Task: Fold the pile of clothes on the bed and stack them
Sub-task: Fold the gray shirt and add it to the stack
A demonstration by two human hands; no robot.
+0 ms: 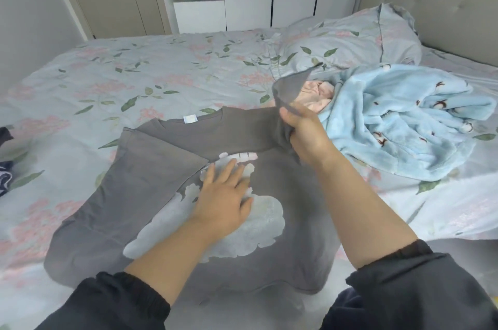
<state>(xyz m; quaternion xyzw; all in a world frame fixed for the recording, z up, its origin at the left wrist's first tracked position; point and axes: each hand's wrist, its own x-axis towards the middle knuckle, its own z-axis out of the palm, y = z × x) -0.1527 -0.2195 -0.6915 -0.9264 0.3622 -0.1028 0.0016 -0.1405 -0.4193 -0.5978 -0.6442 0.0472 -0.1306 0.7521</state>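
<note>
A dark grey long-sleeved cotton top with a pale, whitish printed figure on its chest lies spread face-up on the near part of the bed, its neckline and small white label pointing away from the person. One sleeve is already folded diagonally across the body on the left side. The left hand rests flat and open, fingers spread, pressing on the print near the middle of the chest. The right hand is closed around the other sleeve, gripping it and holding it lifted above the top, with the cuff end sticking up and away past the fingers. Both forearms emerge from pushed-up dark sleeves.

Just right of the top sits a crumpled heap: a fluffy light-blue fleece garment with small white and brown motifs, touching a bunched pale pink cloth. The bed wears a pale blue floral cover, with a matching pillow beyond the heap. Dark navy clothing shows at the left edge.
</note>
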